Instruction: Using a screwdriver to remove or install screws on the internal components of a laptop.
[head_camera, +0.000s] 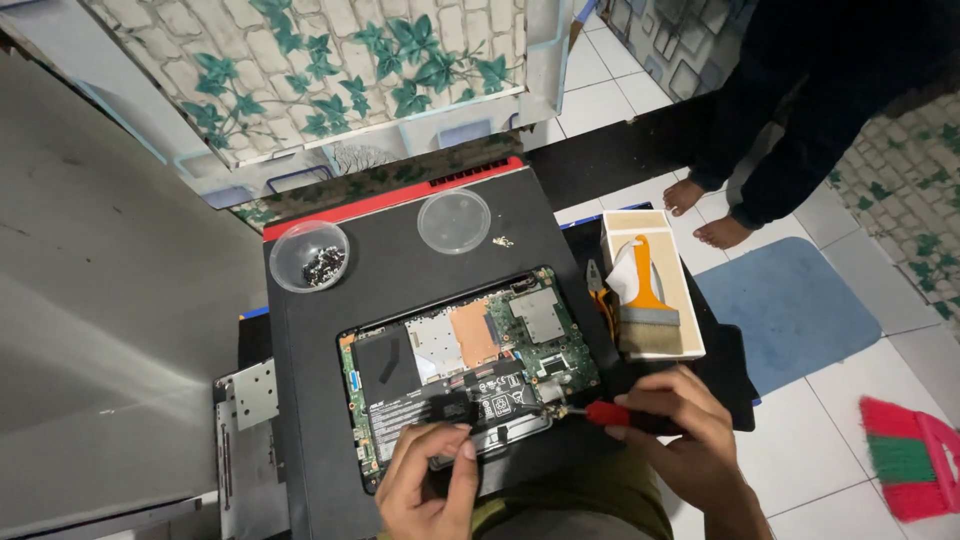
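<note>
One opened laptop (465, 365) lies bottom-up on a dark surface (400, 260), its single circuit board, one copper-coloured plate and one black battery exposed. The person's left hand (430, 480) rests at the near edge of the laptop, its fingers (462, 440) pressed together on a small black part over the battery. The right hand (690, 440), near and to the right, has its fingers closed around one screwdriver (590, 412) with a red handle, whose tip points left and meets the board near its near right corner. Two round clear plastic dishes sit at the far side of the surface: the left dish (308, 256) holds a heap of small dark screws, while the right dish (454, 221) appears to hold nothing, with a few loose screws (503, 241) just beside it. To the right of the laptop stands one open cardboard box (652, 285) containing one orange-handled brush (648, 305). One grey metal plate (250, 395) lies at the near left. Further right, another person's two bare feet (705, 215) stand on the tiled floor beside one blue mat (790, 305), and one red and green broom head (910, 460) shows at the near right edge.
</note>
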